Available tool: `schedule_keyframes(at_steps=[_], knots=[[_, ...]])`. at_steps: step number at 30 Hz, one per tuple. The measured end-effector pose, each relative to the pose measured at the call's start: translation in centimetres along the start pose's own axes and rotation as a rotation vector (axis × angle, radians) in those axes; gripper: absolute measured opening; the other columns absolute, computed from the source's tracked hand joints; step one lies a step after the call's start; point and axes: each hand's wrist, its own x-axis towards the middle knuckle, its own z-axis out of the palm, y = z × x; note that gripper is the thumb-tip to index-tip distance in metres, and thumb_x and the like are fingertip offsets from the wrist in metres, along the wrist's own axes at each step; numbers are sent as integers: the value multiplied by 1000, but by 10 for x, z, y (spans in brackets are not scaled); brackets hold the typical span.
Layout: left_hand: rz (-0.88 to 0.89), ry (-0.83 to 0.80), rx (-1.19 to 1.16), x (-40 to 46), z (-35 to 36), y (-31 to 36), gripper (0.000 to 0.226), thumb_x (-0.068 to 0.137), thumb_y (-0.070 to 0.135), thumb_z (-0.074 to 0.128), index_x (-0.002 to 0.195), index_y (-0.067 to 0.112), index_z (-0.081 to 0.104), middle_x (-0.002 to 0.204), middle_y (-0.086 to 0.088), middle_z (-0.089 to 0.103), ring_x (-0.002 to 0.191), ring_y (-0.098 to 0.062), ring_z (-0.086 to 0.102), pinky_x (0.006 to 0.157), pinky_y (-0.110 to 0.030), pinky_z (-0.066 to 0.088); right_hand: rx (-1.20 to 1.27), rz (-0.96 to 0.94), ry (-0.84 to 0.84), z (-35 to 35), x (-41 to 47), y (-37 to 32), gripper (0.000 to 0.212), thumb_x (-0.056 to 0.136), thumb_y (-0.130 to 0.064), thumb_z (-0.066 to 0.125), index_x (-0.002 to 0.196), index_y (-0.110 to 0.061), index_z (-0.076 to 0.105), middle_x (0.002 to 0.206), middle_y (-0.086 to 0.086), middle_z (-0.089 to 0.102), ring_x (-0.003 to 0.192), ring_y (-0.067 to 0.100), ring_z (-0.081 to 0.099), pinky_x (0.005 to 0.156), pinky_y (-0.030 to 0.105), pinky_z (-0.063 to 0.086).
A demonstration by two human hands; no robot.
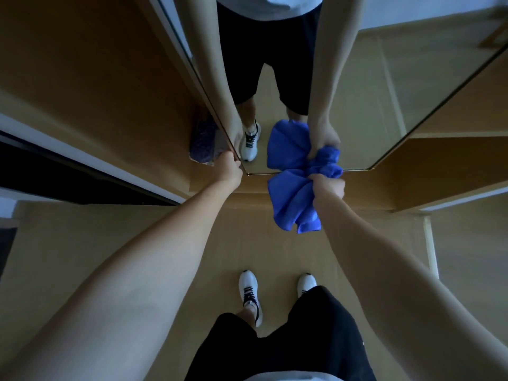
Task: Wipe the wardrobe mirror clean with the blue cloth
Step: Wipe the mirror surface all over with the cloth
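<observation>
Wardrobe mirror [343, 92], seen from above, as landmark: the right hand [328, 185], fingers closed round a bunched blue cloth [291, 196], holds it at the mirror's lower edge, its loose folds hanging below that edge; the left hand [229, 169] sits at the mirror's lower left corner, fingers curled on the frame edge; a purple bag [204, 141] lies just left of that corner. Risks, as judged: the crumpled wad may touch the glass unevenly and leave streaks; trailing folds may drag on the floor [275, 248]; a firm push may shift the door. Cloth soft, matte, deeply creased; glass smooth, reflective, thin-framed; surrounding panels flat, wood-toned.
</observation>
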Motion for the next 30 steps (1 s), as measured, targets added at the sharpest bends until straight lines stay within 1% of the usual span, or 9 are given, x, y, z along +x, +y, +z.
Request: schedule_keyframes(at_steps=[4,7,9,12,15,18,20,25,30], knots=[[-55,10,-57,-5,3,6,26,98,0,46,122,-2,54,125,-20,59,118,-34,54,87,-33,40,-10,-13,-141,43,-23,7,23,79,-25,77,91,-17,59,74,-3,59,82,24,62,75,30,46],[-47,17,-94,-9,5,15,29,94,-3,46,123,-1,54,123,-18,60,118,-32,55,96,-37,43,40,45,-235,64,-32,7,27,79,-25,78,90,-15,55,78,1,59,80,24,60,77,33,49],[-55,41,-79,-9,4,13,28,93,-3,46,120,-2,55,120,-19,61,115,-34,56,96,-38,45,22,63,-272,64,-31,6,26,78,-24,78,87,-16,56,80,2,61,80,24,61,77,33,51],[-76,69,-39,-12,1,12,27,94,-4,44,119,-4,54,119,-23,60,113,-36,56,89,-37,44,-36,23,-225,38,-19,1,26,74,-24,77,93,-15,62,79,1,64,73,22,62,72,31,48],[-78,88,-20,-12,3,16,35,98,-1,41,131,-2,49,127,-22,56,117,-37,53,89,-37,42,-40,7,-117,-9,-1,-13,20,74,-24,76,83,-18,59,76,-1,64,67,17,60,71,29,46],[-102,104,-29,-8,7,17,34,98,2,42,131,0,49,126,-23,57,116,-38,54,84,-36,42,-34,-1,-22,-50,14,-24,18,78,-25,72,87,-18,59,79,0,65,71,17,62,71,29,46],[-108,112,-42,-8,10,16,35,98,1,42,132,0,49,127,-23,57,117,-38,54,88,-36,43,-51,4,7,-61,16,-27,18,80,-26,69,91,-18,58,79,0,64,73,20,63,71,29,45],[-94,131,-71,-12,16,21,39,98,0,42,137,3,47,136,-21,52,122,-37,52,93,-34,43,-77,-2,-48,-36,0,-23,26,83,-25,72,76,-19,47,74,0,55,79,25,59,75,31,45],[-83,141,-81,-13,18,20,41,99,1,40,139,6,46,139,-20,51,127,-36,49,99,-35,41,-84,19,-192,-2,-12,-15,27,80,-25,75,78,-19,48,78,0,60,75,22,60,76,33,49]])
